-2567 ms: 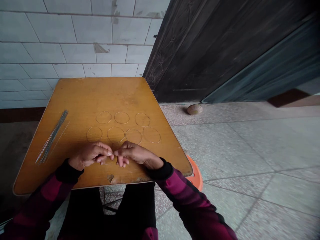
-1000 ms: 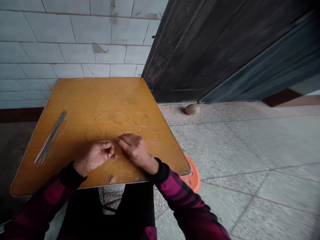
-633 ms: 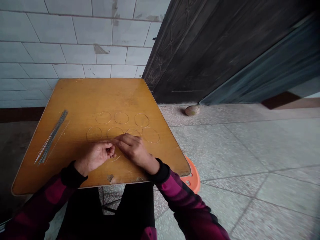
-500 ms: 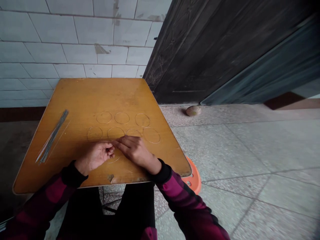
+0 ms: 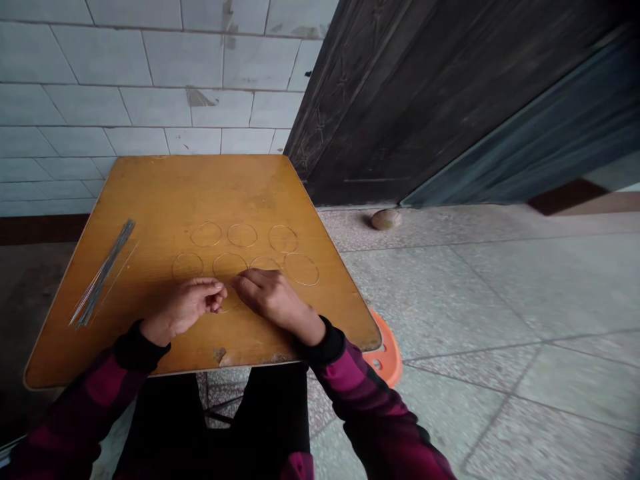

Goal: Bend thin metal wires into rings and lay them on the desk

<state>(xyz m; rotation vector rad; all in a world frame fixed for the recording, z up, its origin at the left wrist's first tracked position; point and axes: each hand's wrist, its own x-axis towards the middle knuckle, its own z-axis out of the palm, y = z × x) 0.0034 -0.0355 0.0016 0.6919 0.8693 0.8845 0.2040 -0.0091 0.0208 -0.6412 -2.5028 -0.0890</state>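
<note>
My left hand (image 5: 184,308) curls at the middle of the orange-brown wooden tabletop (image 5: 200,193), with a thin wire ring (image 5: 231,305) curving out from its fingertips. My right hand (image 5: 274,301) lies palm down just beside it, its fingers over the edge of another ring (image 5: 265,261). Several more wire rings lie in two rows, including one at the far side (image 5: 242,235). At the table's left side lies a bundle of straight thin wires (image 5: 103,273). Part of the rings near my hands is hidden by my fingers.
An orange plastic stool (image 5: 386,357) pokes out under the table's right corner. A dark wooden door (image 5: 400,100) and a white tiled wall (image 5: 150,80) stand behind. A round stone (image 5: 386,219) sits on the speckled tile floor (image 5: 475,313).
My hands, pinched together over the table at first, have parted. The right hand now lies flat near the rings, and the left has drawn slightly back toward me.
</note>
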